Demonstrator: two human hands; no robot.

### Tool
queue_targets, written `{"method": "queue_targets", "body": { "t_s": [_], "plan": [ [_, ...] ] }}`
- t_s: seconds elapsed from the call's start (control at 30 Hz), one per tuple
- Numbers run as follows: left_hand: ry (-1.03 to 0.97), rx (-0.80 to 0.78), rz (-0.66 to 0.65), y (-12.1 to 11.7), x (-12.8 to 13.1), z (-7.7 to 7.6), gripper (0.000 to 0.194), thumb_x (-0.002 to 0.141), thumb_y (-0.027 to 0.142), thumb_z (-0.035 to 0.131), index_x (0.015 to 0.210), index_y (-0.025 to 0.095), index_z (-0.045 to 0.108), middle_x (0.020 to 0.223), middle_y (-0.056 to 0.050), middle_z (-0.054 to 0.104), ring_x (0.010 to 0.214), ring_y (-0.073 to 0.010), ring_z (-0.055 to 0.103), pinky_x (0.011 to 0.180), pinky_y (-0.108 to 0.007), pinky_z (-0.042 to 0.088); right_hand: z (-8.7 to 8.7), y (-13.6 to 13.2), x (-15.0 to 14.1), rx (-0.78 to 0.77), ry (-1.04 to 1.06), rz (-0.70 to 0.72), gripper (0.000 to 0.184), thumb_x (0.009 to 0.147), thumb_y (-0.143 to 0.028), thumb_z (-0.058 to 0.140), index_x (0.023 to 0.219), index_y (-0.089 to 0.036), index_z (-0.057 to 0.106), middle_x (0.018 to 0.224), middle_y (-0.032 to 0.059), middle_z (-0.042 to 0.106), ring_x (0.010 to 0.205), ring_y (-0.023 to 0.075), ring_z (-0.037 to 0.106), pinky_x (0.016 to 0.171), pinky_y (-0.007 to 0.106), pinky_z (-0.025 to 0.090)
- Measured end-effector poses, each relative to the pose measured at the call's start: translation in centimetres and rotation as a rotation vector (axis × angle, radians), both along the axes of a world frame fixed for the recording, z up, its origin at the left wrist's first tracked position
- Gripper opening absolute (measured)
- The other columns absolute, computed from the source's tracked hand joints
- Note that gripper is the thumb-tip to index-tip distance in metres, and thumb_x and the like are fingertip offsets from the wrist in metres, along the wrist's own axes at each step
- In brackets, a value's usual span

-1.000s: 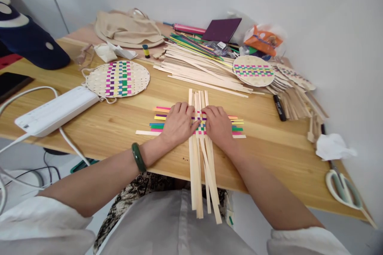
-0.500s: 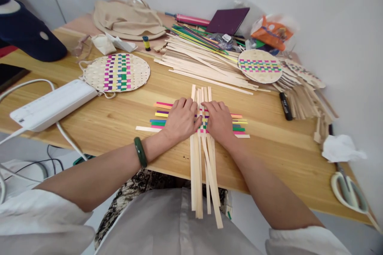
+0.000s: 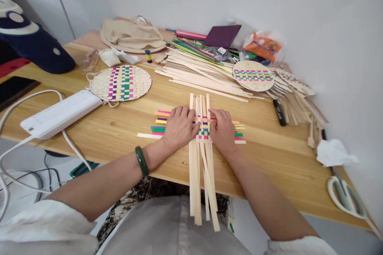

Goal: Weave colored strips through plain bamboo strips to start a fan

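A small woven mat [image 3: 204, 130] of bamboo strips lies in front of me on the table. Pale strips [image 3: 196, 183] run lengthwise through it, their near ends hanging past the table edge. Pink, orange, purple, yellow, blue and green strips [image 3: 158, 129] cross it sideways. My left hand [image 3: 180, 127] rests flat over the left side of the crossing strips, its thumb touching the weave. On the right side, my right hand [image 3: 223, 130] has bent fingers, with thumb and forefinger around the pink and orange strips at the weave's edge. Its other fingertips are hidden.
Finished oval woven pieces [image 3: 137, 81] lie left and right behind the mat. Loose pale strips [image 3: 191, 69] are piled at the back. A white power strip [image 3: 62, 113] with cables stands left. At right are a black marker [image 3: 279, 112], crumpled tissue [image 3: 335, 152] and scissors [image 3: 344, 195].
My right hand's forefinger and thumb have parted slightly and shifted right, showing more of the weave. My left hand stays over the left strips. The whole view has shifted a little.
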State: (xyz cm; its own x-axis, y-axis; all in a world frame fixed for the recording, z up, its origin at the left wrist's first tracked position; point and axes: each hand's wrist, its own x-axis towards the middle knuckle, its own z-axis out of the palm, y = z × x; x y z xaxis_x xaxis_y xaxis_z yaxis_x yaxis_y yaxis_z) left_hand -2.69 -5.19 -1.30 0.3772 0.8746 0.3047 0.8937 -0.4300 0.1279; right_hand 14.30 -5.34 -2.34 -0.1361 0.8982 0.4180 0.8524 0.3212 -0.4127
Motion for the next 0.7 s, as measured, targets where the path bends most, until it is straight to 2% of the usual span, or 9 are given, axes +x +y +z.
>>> {"method": "queue_targets", "body": {
  "t_s": [0.2, 0.33, 0.4, 0.5, 0.6, 0.7],
  "plan": [
    [-0.058, 0.011, -0.112, 1.7, -1.0, -0.2, 0.029, 0.096, 0.03, 0.044, 0.111, 0.014, 0.062, 0.118, -0.016, 0.061, 0.117, -0.03, 0.054, 0.103, -0.044, 0.043, -0.1, 0.0, 0.8, 0.022, 0.133, -0.037, 0.041, 0.085, -0.01, 0.036, 0.114, -0.02, 0.063, 0.11, 0.0103, 0.069, 0.108, 0.0237, 0.06, 0.099, 0.043, 0.048],
    [-0.082, -0.08, -0.109, 3.1, -1.5, -0.6, 0.045, 0.096, 0.03, 0.044, 0.136, 0.008, 0.052, 0.146, -0.019, 0.049, 0.138, -0.0304, 0.043, 0.114, -0.045, 0.035, 0.6, -0.1, 1.4, 0.048, 0.15, -0.08, 0.039, 0.085, -0.011, 0.037, 0.112, -0.02, 0.064, 0.112, 0.0095, 0.07, 0.11, 0.0229, 0.06, 0.099, 0.043, 0.048],
    [-0.064, -0.119, -0.105, 3.6, -1.4, -0.8, 0.053, 0.098, 0.034, 0.043, 0.144, 0.008, 0.045, 0.154, -0.018, 0.041, 0.145, -0.0312, 0.035, 0.119, -0.048, 0.029, 1.3, 0.2, 2.0, 0.04, 0.094, -0.082, 0.038, 0.084, -0.011, 0.039, 0.112, -0.019, 0.064, 0.113, 0.0091, 0.07, 0.111, 0.0224, 0.06, 0.1, 0.041, 0.048],
    [-0.036, -0.129, -0.171, 4.0, -1.1, -1.2, 0.064, 0.097, 0.048, 0.044, 0.148, 0.009, 0.04, 0.157, -0.018, 0.034, 0.148, -0.0313, 0.028, 0.121, -0.052, 0.022, 2.3, 1.6, 3.0, -0.035, -0.086, -0.113, 0.036, 0.085, -0.012, 0.041, 0.112, -0.017, 0.065, 0.113, 0.0097, 0.07, 0.11, 0.0225, 0.06, 0.098, 0.039, 0.049],
    [-0.011, -0.153, -0.223, 4.2, -0.9, -1.5, 0.073, 0.095, 0.056, 0.044, 0.149, 0.007, 0.038, 0.157, -0.019, 0.033, 0.149, -0.0304, 0.027, 0.121, -0.051, 0.022, 2.8, 4.2, 3.9, -0.133, -0.261, -0.143, 0.034, 0.086, -0.014, 0.044, 0.112, -0.017, 0.066, 0.113, 0.0101, 0.07, 0.108, 0.0224, 0.061, 0.093, 0.037, 0.051],
    [-0.001, -0.172, -0.232, 4.3, -1.0, -1.7, 0.073, 0.095, 0.057, 0.043, 0.149, 0.008, 0.038, 0.157, -0.018, 0.033, 0.149, -0.0298, 0.028, 0.122, -0.05, 0.021, 2.7, 7.1, 4.4, -0.154, -0.327, -0.175, 0.033, 0.087, -0.015, 0.044, 0.11, -0.014, 0.067, 0.114, 0.0133, 0.069, 0.108, 0.0249, 0.059, 0.091, 0.039, 0.05]
  ]
}}
